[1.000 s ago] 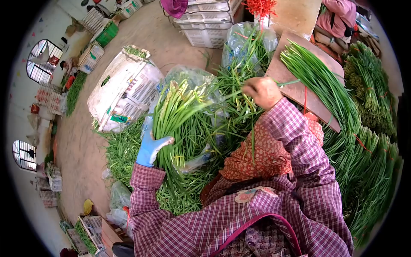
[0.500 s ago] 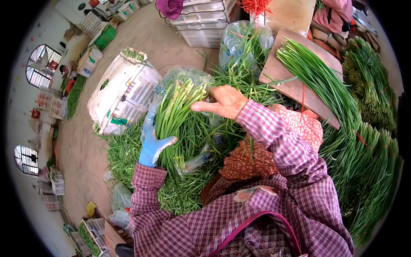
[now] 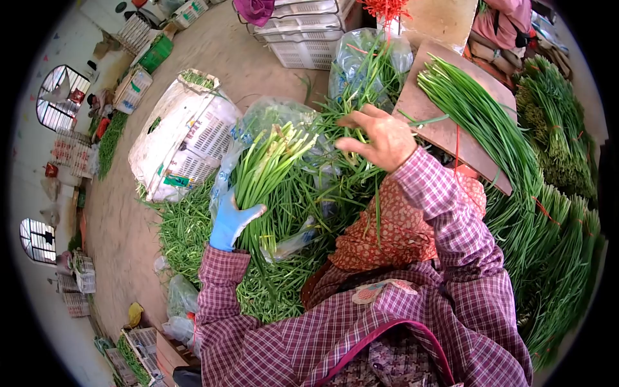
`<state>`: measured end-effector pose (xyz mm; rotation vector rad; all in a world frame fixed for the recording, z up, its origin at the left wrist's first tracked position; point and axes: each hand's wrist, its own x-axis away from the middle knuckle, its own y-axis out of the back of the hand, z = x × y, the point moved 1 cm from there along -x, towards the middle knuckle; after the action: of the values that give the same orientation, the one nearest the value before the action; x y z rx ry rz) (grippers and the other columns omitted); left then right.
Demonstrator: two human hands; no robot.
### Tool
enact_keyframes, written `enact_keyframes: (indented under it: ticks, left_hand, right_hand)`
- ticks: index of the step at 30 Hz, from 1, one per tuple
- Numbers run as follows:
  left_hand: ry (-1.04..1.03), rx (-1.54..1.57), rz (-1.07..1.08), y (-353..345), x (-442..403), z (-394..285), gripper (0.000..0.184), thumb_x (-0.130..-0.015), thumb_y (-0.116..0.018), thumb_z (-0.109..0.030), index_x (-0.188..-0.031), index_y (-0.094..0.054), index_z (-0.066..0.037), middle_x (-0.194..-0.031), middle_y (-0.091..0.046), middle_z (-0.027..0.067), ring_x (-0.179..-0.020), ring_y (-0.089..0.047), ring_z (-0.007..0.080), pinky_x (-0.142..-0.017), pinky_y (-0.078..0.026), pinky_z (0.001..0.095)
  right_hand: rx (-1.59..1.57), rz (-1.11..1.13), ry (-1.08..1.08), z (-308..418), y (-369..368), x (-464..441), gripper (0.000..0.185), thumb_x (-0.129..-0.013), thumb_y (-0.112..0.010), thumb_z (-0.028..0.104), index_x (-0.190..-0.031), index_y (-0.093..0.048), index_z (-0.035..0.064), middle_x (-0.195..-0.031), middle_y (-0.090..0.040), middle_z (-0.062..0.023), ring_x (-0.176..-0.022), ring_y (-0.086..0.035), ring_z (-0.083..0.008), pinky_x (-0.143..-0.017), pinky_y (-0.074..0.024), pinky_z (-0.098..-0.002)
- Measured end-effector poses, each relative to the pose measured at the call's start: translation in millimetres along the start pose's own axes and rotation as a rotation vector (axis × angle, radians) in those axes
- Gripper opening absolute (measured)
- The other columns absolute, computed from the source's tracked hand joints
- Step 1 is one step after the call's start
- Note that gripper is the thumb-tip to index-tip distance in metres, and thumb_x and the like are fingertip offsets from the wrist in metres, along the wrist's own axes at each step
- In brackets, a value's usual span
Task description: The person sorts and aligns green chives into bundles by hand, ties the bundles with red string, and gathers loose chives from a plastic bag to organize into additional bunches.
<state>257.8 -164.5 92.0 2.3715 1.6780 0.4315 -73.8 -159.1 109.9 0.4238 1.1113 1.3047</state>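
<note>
My left hand (image 3: 231, 220), in a blue glove, is wrapped round a bunch of garlic chives (image 3: 264, 171) with its pale stem ends pointing away from me. My bare right hand (image 3: 384, 137) hovers to the right of those stem ends, thumb and fingers apart, with loose green leaves beneath it. Nothing shows between its fingers. Under the held bunch lie a clear plastic bag (image 3: 274, 111) and a heap of loose leaves (image 3: 188, 227). Another bunch of chives (image 3: 474, 113) rests on a brown board (image 3: 412, 90) at the right, its leaves drooping over the edge.
A white-covered crate (image 3: 167, 135) stands to the left, and stacked white crates (image 3: 303, 48) are at the back. Red ties (image 3: 385, 9) hang near a second plastic bag (image 3: 403, 55). Tied chives (image 3: 554, 245) are piled at the right. Part of another person (image 3: 503, 26) shows top right.
My right hand has moved right, away from the stem ends of the bunch, and its fingers are now more bent. My left hand keeps its hold in nearly the same place.
</note>
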Motion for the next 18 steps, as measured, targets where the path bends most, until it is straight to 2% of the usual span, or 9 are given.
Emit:
enact_keyframes:
  ticks: [2, 5, 8, 12, 14, 16, 18]
  left_hand:
    - [0.039, 0.024, -0.002, -4, -1, 0, 0.05, -0.074, -0.074, 0.001, -0.12, -0.054, 0.002, -0.102, -0.064, 0.008, -0.077, -0.063, 0.0114, -0.069, -0.053, 0.0243]
    - [-0.039, -0.018, -0.004, -7, -4, -2, 0.051, -0.073, -0.074, -0.001, -0.12, -0.054, 0.003, -0.103, -0.065, 0.0084, -0.081, -0.063, 0.012, -0.072, -0.053, 0.0249]
    - [-0.157, -0.197, 0.032, -10, -5, -3, 0.051, -0.074, -0.074, -0.001, -0.121, -0.053, 0.003, -0.107, -0.064, 0.0093, -0.088, -0.063, 0.0138, -0.077, -0.053, 0.0267]
    - [-0.131, -0.137, 0.012, -10, -5, 4, 0.053, -0.074, -0.073, -0.001, -0.122, -0.053, 0.003, -0.112, -0.063, 0.0103, -0.094, -0.062, 0.0155, -0.083, -0.052, 0.0287]
    - [-0.088, -0.098, 0.005, -6, -4, 8, 0.053, -0.073, -0.073, -0.001, -0.122, -0.053, 0.003, -0.113, -0.062, 0.0103, -0.095, -0.062, 0.0157, -0.084, -0.052, 0.0288]
    - [-0.083, -0.112, -0.033, -3, -1, 6, 0.054, -0.072, -0.073, 0.0, -0.123, -0.053, 0.002, -0.113, -0.063, 0.0103, -0.095, -0.062, 0.0154, -0.083, -0.052, 0.0286]
    - [-0.159, -0.138, -0.054, -4, 0, 4, 0.054, -0.072, -0.072, -0.001, -0.123, -0.053, 0.002, -0.112, -0.063, 0.0106, -0.094, -0.063, 0.0151, -0.082, -0.052, 0.0283]
  right_hand:
    - [-0.034, -0.201, 0.114, 31, 2, -8, 0.035, -0.08, -0.068, 0.044, -0.093, -0.068, 0.0119, -0.078, -0.056, -0.0066, -0.07, -0.06, -0.0236, -0.061, -0.0503, -0.0369]
    - [0.038, -0.207, 0.096, 59, -14, -14, 0.035, -0.072, -0.075, 0.041, -0.084, -0.066, 0.0093, -0.072, -0.051, -0.0056, -0.067, -0.058, -0.0223, -0.057, -0.0483, -0.0371]
    - [0.027, -0.338, 0.126, 62, -38, -17, 0.033, -0.07, -0.076, 0.037, -0.078, -0.065, 0.0075, -0.071, -0.054, -0.0058, -0.066, -0.06, -0.0214, -0.057, -0.049, -0.0371]
    - [-0.087, -0.243, 0.063, 51, -40, -17, 0.026, -0.073, -0.074, 0.031, -0.078, -0.065, 0.007, -0.07, -0.056, -0.0055, -0.063, -0.06, -0.0217, -0.057, -0.0492, -0.0362]
    - [0.054, -0.177, -0.088, 33, -27, -17, 0.02, -0.074, -0.072, 0.026, -0.074, -0.064, 0.0078, -0.068, -0.055, -0.0038, -0.062, -0.06, -0.0185, -0.053, -0.0491, -0.0362]
    - [0.188, -0.195, -0.114, 5, -17, -15, 0.016, -0.078, -0.068, 0.023, -0.075, -0.065, 0.0085, -0.07, -0.056, -0.0031, -0.062, -0.06, -0.0166, -0.052, -0.049, -0.0344]
    - [0.309, -0.222, -0.078, -12, -13, -12, 0.018, -0.079, -0.067, 0.029, -0.079, -0.068, 0.0103, -0.072, -0.058, -0.0052, -0.068, -0.063, -0.023, -0.057, -0.0511, -0.0387]
